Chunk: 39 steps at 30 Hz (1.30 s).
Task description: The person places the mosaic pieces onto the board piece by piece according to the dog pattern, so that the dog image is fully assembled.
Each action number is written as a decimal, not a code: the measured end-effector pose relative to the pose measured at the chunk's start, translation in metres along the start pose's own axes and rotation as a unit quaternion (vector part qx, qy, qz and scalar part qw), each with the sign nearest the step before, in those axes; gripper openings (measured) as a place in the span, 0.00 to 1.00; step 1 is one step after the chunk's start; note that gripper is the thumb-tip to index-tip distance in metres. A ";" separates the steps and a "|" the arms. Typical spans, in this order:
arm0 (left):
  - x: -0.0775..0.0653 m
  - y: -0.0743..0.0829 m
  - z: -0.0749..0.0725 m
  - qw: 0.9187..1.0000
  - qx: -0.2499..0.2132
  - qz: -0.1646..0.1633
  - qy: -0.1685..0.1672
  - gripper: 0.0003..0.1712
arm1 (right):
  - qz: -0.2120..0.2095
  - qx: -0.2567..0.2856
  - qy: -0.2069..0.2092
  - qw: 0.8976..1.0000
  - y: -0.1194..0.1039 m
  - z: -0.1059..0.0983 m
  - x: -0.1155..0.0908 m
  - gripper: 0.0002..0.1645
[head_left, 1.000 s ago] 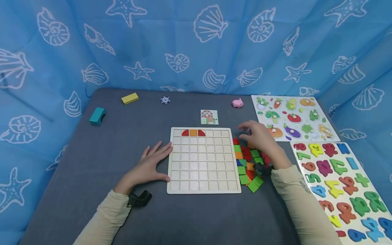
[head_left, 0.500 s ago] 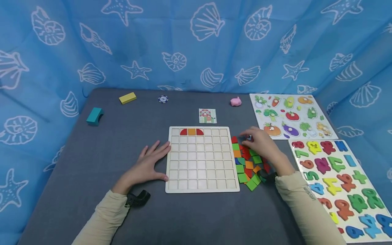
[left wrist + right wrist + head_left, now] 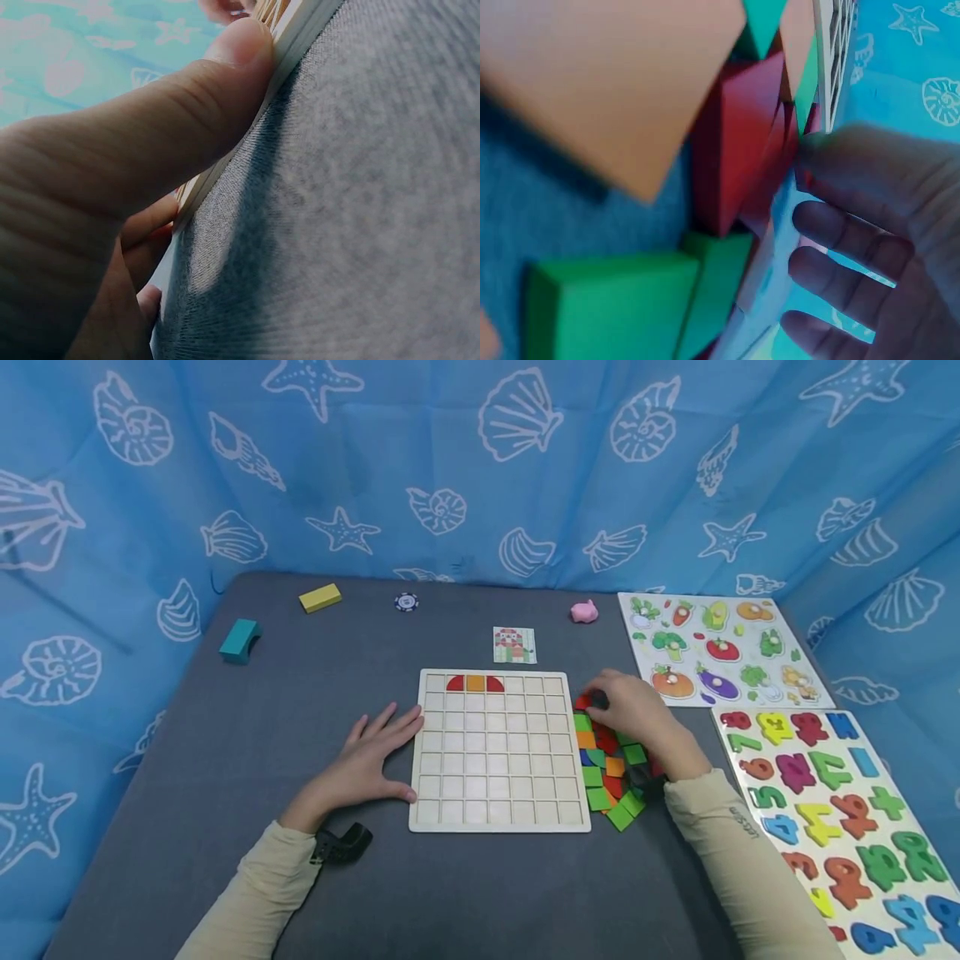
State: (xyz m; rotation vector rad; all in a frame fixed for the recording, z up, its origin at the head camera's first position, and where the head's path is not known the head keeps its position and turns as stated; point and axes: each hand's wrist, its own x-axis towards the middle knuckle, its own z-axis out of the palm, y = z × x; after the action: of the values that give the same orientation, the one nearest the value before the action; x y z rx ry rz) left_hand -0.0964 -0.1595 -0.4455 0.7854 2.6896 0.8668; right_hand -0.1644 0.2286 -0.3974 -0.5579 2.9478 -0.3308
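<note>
My left hand point(image 3: 367, 764) rests against the left edge of a wooden grid board point(image 3: 498, 824), fingers spread; in the left wrist view its thumb point(image 3: 238, 45) presses on the board's side. Near the board's far edge, two red quarter-round tiles point(image 3: 495, 684) flank an orange square tile point(image 3: 475, 683). My right hand point(image 3: 637, 710) is over the far end of a loose pile of coloured tiles point(image 3: 615, 767), fingers bent down. The right wrist view shows its thumb close to red tiles point(image 3: 742, 142), with a gap between thumb and fingers. The hand covers part of the pile.
A pattern card point(image 3: 514, 645) lies beyond the board. Far off are a pink pig figure point(image 3: 583, 612), poker chip point(image 3: 406, 602), yellow block point(image 3: 320, 597) and teal arch block point(image 3: 240, 641). Vegetable point(image 3: 738, 670) and letter puzzle boards point(image 3: 772, 739) lie right; a blue curtain point(image 3: 450, 460) hangs behind.
My right hand has lowered from above the pile's far end toward the tiles there, its fingers drawing closer together. My left hand keeps its place at the board's edge.
</note>
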 end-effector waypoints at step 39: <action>-0.001 0.000 0.000 1.000 0.007 0.002 0.003 0.60 | -0.111 -0.102 0.001 0.989 -0.178 0.033 0.080 0.11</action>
State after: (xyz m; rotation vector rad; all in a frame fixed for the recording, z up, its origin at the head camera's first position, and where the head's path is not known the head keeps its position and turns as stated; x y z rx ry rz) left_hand -0.0958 -0.1595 -0.4457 0.7935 2.7032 0.8522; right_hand -0.1715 0.0304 -0.3940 -0.9146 2.9442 -0.0478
